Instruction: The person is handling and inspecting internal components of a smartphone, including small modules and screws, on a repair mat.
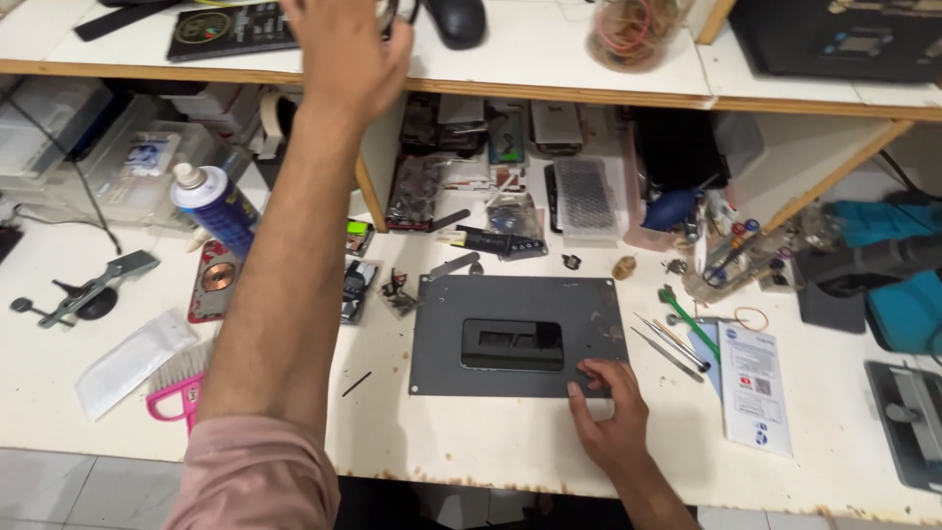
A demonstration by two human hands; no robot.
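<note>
Grey metal plate (pixel 517 336) with a dark rectangular window at its middle lies flat on the white counter (pixel 442 432), just below the centre of the frame. At its lower right corner rests the right hand (pixel 610 407), fingers loosely spread and curled over the plate's edge, pressing on it rather than closing around it. The left hand (pixel 345 54) is raised to the upper shelf (pixel 549 59) at the top of the frame, fingers spread open beside a dark flat mat (pixel 231 29); whether it touches anything there cannot be told. A pink sleeve (pixel 257 476) covers the upper part of that arm at the lower left.

Left of the arm stand a blue and white spray can (pixel 216 208), a small grey clamp tool (pixel 83 294), a white sachet (pixel 132 361) and a pink-handled brush (pixel 177 388). Right of the plate lie thin metal picks (pixel 667 344), a green-handled tool (pixel 687 319), and a white printed packet (pixel 754 385). A clear holder crowded with tools (pixel 736 257) stands at the right, near a blue air-blower bulb (pixel 672 208). Above the plate, under the shelf, small parts and dark packets (pixel 491 236) lie heaped together. On the shelf sit a black mouse (pixel 456 20) and a clear jar of rubber bands (pixel 638 29).
</note>
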